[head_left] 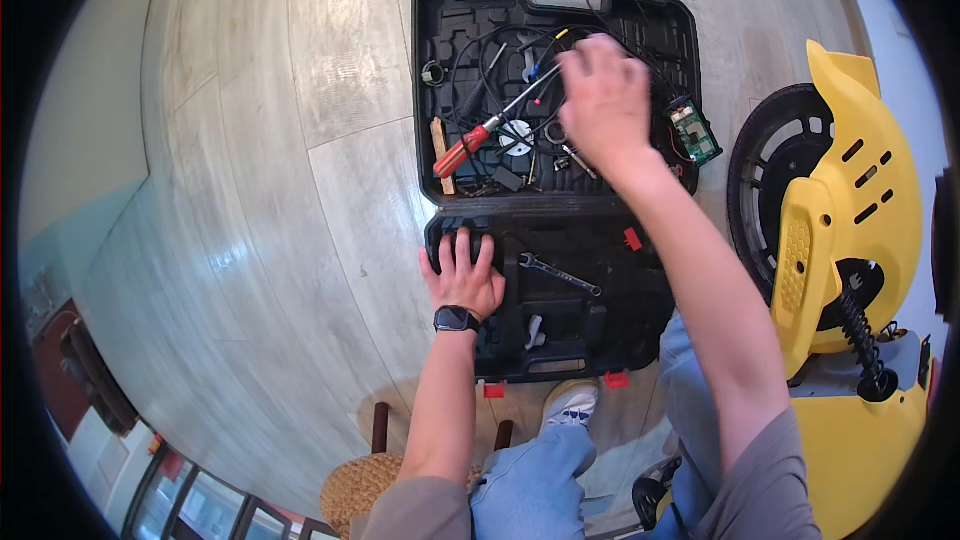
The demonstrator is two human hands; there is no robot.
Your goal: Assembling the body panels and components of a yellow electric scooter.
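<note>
A black plastic tool case [428, 155] lies unfolded on the floor. My left hand [464, 270], with a black watch on the wrist, rests on the left side of its near half, fingers spread. Over the far half is my right hand [606, 105], its fingers smeared by motion; I cannot tell whether they hold anything. Just left of it, a red-handled screwdriver [466, 150] slants across black cables, its shaft pointing toward my fingers. A small spanner [560, 275] and a pale grey plastic piece [536, 333] lie in the near half.
A green circuit board [694, 132] sits at the case's right edge. A wooden strip [442, 155] and a white disc [516, 138] lie in the far half. To the right stands a yellow wheeled machine [880, 195] with a black tyre. A woven stool [360, 485] is at the bottom.
</note>
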